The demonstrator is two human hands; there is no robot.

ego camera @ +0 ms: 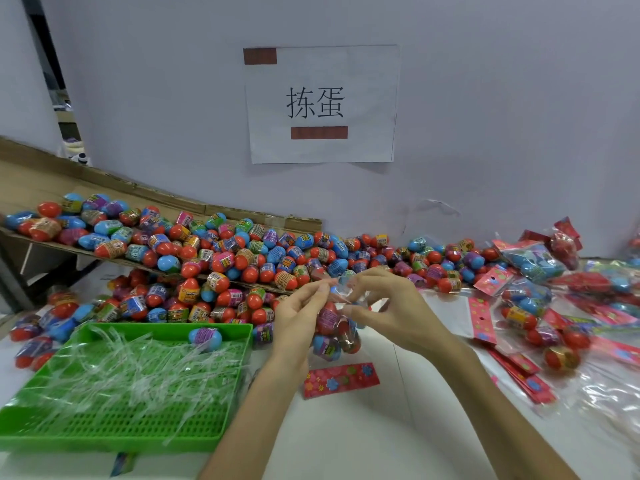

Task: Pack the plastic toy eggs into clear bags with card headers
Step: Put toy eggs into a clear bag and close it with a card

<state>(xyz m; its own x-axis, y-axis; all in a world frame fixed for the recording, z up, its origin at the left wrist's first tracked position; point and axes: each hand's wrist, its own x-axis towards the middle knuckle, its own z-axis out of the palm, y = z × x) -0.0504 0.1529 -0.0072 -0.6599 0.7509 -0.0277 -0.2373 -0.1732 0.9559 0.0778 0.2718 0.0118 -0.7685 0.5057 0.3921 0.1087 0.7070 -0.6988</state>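
Filled clear bag (335, 332) pinched at its top by both hands
It holds toy eggs (326, 347) above the white table (363, 441), card header (341, 380) just below; left hand (298, 315) and right hand (389, 308) grip it, loose eggs (242, 252) behind, green tray (228, 403) left

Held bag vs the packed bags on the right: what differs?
The held bag hangs upright, pinched at its top by the left hand and right hand; the packed bags lie on the table. Packed bags show pink card headers; the held bag's top is bare film. Both are clear, holding eggs.
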